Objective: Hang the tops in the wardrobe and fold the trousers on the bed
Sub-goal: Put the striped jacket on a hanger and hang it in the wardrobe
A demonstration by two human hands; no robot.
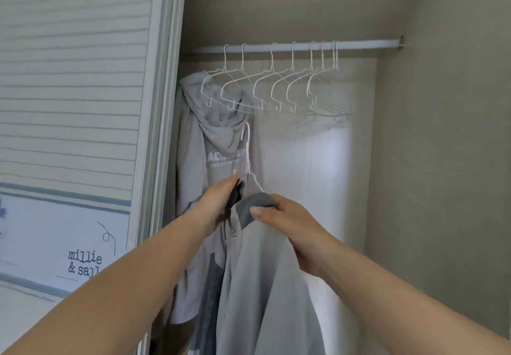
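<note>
Writing: we read "millie & sal" on the door panel (84,263), left of our hands; hoodie (221,144) print blurred
Left hand (218,202): pinched the dark collar edge of the top (265,271)
Right hand (287,216): gripped the ribbed collar; white hanger (249,161) rose between our hands

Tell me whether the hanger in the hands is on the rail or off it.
Off. The white wire hanger has its hook free, well below the rail, while the left hand and right hand fit the grey top onto it.
</note>
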